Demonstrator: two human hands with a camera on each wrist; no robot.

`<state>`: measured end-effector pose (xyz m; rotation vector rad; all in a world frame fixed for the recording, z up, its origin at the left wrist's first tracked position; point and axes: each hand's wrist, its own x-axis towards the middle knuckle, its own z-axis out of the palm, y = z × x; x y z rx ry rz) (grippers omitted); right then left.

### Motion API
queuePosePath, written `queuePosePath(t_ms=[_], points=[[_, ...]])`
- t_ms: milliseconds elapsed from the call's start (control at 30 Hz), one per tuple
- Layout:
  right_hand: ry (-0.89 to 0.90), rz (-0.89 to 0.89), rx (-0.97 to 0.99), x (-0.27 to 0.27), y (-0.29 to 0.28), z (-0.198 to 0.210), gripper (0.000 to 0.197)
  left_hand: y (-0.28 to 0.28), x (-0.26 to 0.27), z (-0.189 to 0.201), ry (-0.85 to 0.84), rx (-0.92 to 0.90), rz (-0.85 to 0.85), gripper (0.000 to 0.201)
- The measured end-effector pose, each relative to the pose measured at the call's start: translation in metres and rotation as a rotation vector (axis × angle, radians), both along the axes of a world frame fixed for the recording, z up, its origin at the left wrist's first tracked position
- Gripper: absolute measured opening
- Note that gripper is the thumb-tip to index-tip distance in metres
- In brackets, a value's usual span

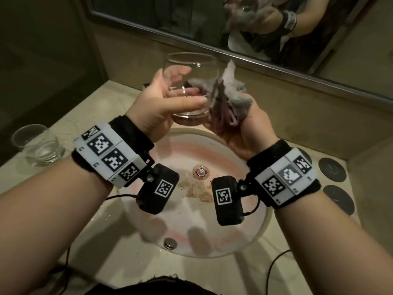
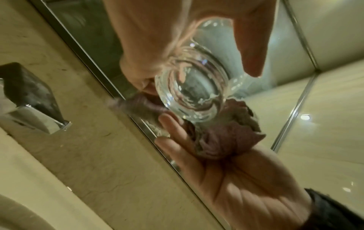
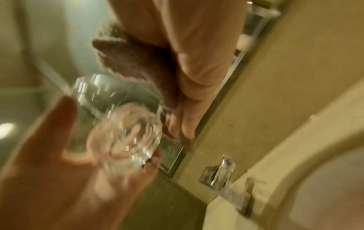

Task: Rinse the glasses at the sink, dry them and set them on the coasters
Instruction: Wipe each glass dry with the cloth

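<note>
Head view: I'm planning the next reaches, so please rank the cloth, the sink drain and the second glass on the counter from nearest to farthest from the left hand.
1. cloth: just right of the left hand, bunched in the right hand.
2. sink drain: below, in the basin.
3. second glass: far left on the counter.

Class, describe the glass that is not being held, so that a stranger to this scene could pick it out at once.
Start at the round sink below the mirror. On the stone counter to its left stands a short clear glass, upright and alone. Unlike the glass in the left hand, no hand or cloth touches it.
</note>
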<state>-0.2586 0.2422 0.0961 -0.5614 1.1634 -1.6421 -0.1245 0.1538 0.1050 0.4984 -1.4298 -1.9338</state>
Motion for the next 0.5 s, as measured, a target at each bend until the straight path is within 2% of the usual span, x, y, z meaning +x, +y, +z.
queuePosePath(t_ms=[67, 167, 367, 500], points=[[-0.043, 0.054, 0.102, -0.004, 0.001, -0.005, 0.047, -0.004, 0.004, 0.000, 0.045, 0.045, 0.051, 0.069], [-0.066, 0.190, 0.174, 0.007, 0.001, -0.009, 0.059, -0.002, 0.005, -0.001, 0.098, 0.023, -0.006, 0.089], [-0.259, 0.350, 0.111, 0.013, 0.006, -0.008, 0.054, 0.005, 0.002, -0.002, 0.000, -0.172, 0.000, 0.080], [-0.257, 0.365, 0.035, 0.007, 0.020, -0.009, 0.050, -0.003, 0.007, -0.003, -0.029, -0.172, 0.034, 0.078]])
